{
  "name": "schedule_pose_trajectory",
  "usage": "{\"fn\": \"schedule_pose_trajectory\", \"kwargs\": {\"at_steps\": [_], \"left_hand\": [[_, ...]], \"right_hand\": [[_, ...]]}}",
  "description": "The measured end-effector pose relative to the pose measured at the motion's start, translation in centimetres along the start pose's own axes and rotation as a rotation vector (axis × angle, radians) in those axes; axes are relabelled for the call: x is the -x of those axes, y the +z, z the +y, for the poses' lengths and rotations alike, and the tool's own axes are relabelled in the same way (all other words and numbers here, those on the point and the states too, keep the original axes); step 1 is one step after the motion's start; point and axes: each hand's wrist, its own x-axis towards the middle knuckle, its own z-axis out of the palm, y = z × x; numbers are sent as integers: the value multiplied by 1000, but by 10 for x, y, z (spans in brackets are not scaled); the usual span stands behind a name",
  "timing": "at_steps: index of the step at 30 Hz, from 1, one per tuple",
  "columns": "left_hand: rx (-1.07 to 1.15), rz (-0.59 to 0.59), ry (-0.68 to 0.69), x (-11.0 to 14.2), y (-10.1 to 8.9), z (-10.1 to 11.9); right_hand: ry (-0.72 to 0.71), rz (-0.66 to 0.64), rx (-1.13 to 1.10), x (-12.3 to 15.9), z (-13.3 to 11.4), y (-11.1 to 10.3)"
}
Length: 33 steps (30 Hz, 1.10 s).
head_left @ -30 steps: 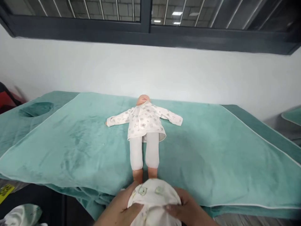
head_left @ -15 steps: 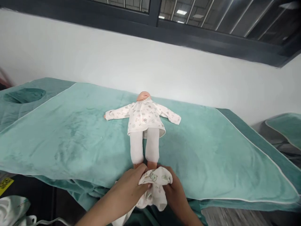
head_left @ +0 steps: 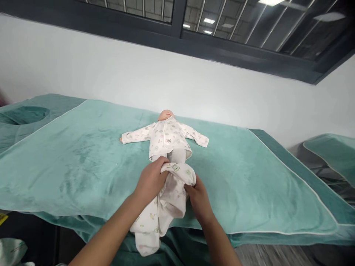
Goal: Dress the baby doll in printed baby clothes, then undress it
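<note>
A baby doll [head_left: 165, 115] lies on its back on the green bed cover, arms spread, in a white printed jacket [head_left: 169, 142]. Pale leggings [head_left: 179, 154] show below the jacket's hem. My left hand [head_left: 153, 177] pinches one side of the waistband of white printed baby pants [head_left: 172, 199], and my right hand [head_left: 197, 194] grips the other side. The pants lie around or over the doll's lower legs, which they and my hands hide. One pant leg with a wide cuff hangs over the bed's near edge.
The green bed cover [head_left: 249, 184] spreads to both sides, with a face hole [head_left: 24, 115] at its left end. Behind it stands a white wall [head_left: 138, 74] under a dark window frame [head_left: 177, 27]. A printed cloth [head_left: 12, 251] lies at the lower left.
Both hands have moved up the doll's legs from the feet, drawing the pants' waistband to about the thighs. The pants now hang more stretched out. The view has shifted slightly.
</note>
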Motion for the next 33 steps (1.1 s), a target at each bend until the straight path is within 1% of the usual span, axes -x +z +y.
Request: {"fn": "schedule_pose_trajectory", "kwargs": {"at_steps": [1,2,4,5,6,7,9,10,11,12,13,14,15,16,17,19,21,24,26,28,29,31,33], "left_hand": [[5,31,-11,-5,2,1],[12,54,-20,-11,2,2],[27,61,-36,-19,1,9],[47,36,-44,-23,-2,13],[91,-16,-43,-25,-8,16],[160,-102,-38,-28,-15,19],[349,-340,-36,-31,-34,20],[446,-441,-48,-33,-44,18],[532,-492,-71,-35,-53,14],[609,-492,-101,-37,-61,10],[680,-444,-132,-40,-67,5],[747,-370,-155,-42,-69,0],[807,-305,-172,-44,-69,-4],[858,-273,-187,-46,-67,-8],[901,-267,-200,-47,-62,-10],[967,-303,-212,-47,-51,-9],[1010,-338,-208,-45,-41,-1],[995,-335,-174,-42,-35,19],[939,-324,-134,-42,-37,33],[884,-298,-100,-41,-41,41],[863,-279,-97,-40,-43,41],[828,-267,-125,-38,-48,34],[777,-337,-171,-34,-52,21]], "right_hand": [[-20,17,42,-8,-1,-1],[-11,20,42,-17,-3,-2],[40,2,-48,-32,-7,-4],[65,-19,-113,-38,-10,-6],[85,-49,-180,-44,-11,-9],[100,-85,-238,-48,-13,-13],[119,-153,-313,-55,-13,-23],[131,-180,-334,-58,-12,-28],[145,-198,-348,-60,-11,-34],[161,-215,-354,-61,-10,-38],[172,-229,-351,-63,-9,-42],[180,-244,-339,-64,-8,-45],[181,-262,-314,-66,-9,-48],[174,-288,-274,-67,-12,-49],[159,-324,-222,-67,-16,-50],[108,-421,-105,-67,-32,-52],[39,-507,-10,-67,-54,-51],[-43,-552,105,-67,-88,-39],[-48,-611,208,-69,-102,-25],[-28,-668,279,-72,-107,-10],[-9,-673,273,-74,-107,-4],[38,-629,164,-77,-102,2],[82,-558,-30,-80,-95,1]]}}
